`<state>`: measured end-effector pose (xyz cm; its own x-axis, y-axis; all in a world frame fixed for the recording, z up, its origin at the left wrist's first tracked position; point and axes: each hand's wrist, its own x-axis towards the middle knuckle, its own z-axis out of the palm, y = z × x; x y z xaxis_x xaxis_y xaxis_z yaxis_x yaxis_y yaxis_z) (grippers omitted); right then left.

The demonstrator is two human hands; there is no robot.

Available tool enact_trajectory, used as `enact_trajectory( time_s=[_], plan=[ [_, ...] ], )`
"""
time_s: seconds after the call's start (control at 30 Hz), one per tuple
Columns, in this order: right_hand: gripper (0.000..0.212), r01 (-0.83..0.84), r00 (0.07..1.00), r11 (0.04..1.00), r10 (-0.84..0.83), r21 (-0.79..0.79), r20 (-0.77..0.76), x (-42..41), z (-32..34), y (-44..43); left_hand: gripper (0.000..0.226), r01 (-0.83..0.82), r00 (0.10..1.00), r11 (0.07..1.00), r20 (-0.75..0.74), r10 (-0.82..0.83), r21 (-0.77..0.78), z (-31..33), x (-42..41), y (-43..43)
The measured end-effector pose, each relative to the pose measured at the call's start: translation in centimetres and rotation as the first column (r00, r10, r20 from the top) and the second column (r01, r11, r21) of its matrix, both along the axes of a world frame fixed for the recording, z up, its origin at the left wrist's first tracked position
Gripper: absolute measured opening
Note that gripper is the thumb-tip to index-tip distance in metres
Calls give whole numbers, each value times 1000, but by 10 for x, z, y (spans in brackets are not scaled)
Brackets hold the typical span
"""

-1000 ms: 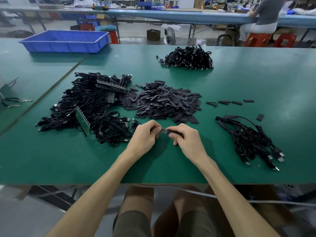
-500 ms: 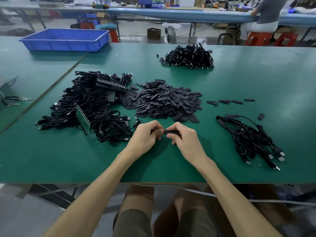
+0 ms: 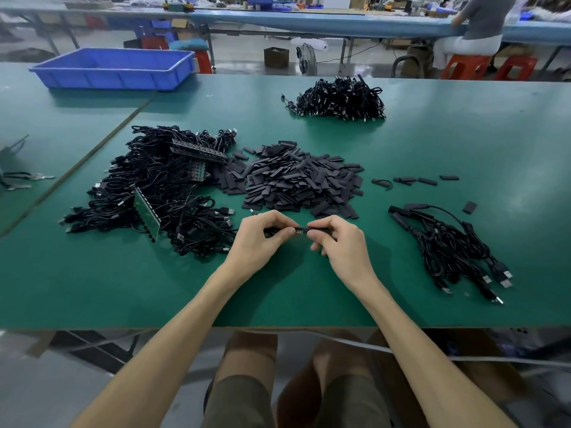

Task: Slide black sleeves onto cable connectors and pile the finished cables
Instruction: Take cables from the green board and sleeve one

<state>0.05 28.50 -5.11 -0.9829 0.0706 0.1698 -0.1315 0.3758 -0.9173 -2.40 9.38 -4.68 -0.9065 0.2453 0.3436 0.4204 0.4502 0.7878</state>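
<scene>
My left hand pinches a black cable just behind its small connector, which shows between my two hands. My right hand pinches a black sleeve whose left end meets the connector. Both hands hover just above the green table, near its front. A heap of loose black sleeves lies right behind my hands. To the left sprawls a tangle of black cables. A smaller pile of cables with sleeves lies to the right.
Another cable pile sits at the table's far middle. A few stray sleeves lie right of the heap. A blue bin stands far left. Green circuit boards rest in the left tangle. A person sits at the back bench.
The connector was covered between my fingers half a second ago; now it shows again in a small gap between my hands. The hands stay in nearly the same spot.
</scene>
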Motion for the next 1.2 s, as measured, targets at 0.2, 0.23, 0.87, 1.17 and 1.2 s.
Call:
enact_trajectory(
  time_s=[0.2,0.23,0.87,1.17,1.2],
  plan=[
    [6,-86,996,992,87,88,-5,0,-2,-2,7,27,1000,999,-6,-27,18,0,-1,-2],
    [8,-102,995,988,103,112,-6,0,-2,-3,8,34,999,999,-15,-34,-2,-1,-1,-1],
    [12,-145,988,989,143,41,65,-5,0,3,11,-15,991,991,-132,-3,-134,-7,-3,1],
    [15,-163,984,986,162,16,73,-5,-1,4,10,-21,967,977,-253,-34,-214,-8,1,3],
    [15,-169,983,985,167,21,70,-5,-1,5,10,-23,967,976,-253,-33,-218,-8,2,2]
  ],
)
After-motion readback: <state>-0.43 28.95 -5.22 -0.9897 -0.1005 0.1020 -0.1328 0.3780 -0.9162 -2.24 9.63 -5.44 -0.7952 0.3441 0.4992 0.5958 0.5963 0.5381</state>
